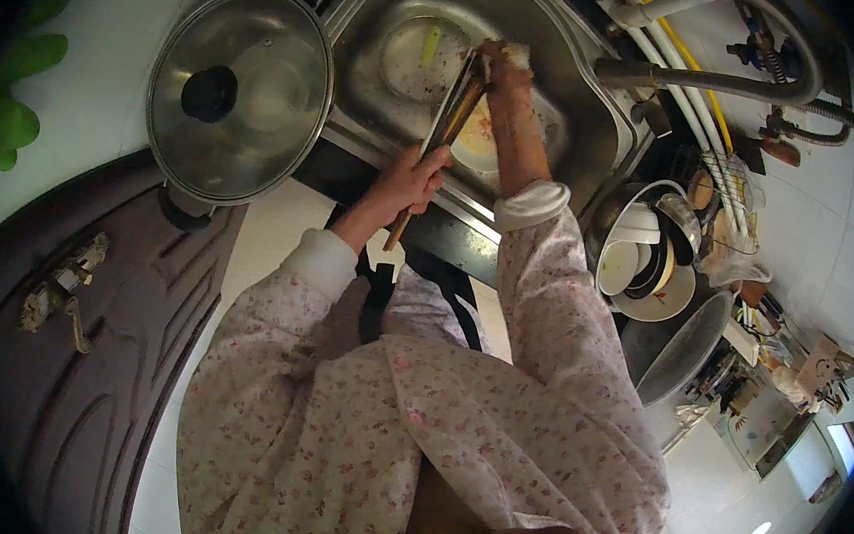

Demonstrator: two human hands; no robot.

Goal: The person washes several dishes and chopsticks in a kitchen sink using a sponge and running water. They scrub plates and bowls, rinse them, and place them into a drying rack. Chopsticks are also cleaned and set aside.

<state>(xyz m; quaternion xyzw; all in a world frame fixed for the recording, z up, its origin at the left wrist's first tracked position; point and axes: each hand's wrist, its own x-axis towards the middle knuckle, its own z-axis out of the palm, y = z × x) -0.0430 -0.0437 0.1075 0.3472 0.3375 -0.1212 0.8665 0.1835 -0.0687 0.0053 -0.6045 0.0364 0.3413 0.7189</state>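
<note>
A bundle of chopsticks (pixel 460 114), mostly brown with a pale stick along one side, slants over the stainless steel sink (pixel 575 142). My left hand (pixel 418 179) is closed around its near part, with brown ends sticking out below the fist. At the far end, my right hand (pixel 508 72) wraps the sticks; it is blurred by motion. Something whitish (pixel 518 54), perhaps a sponge or cloth, shows at its fingers. Partly behind the right forearm, a light dish (pixel 471 143) with yellowish and reddish residue lies in the sink. Farther back is a green piece (pixel 431 45) on the sink floor.
Left of the sink stands a pot with a glass lid (pixel 258 122) and black knob. A curved metal faucet (pixel 706 79) reaches in from the right. Stacked bowls (pixel 636 250) sit in a metal basin beside my right sleeve. A dark panelled door (pixel 104 368) with a handle is at left.
</note>
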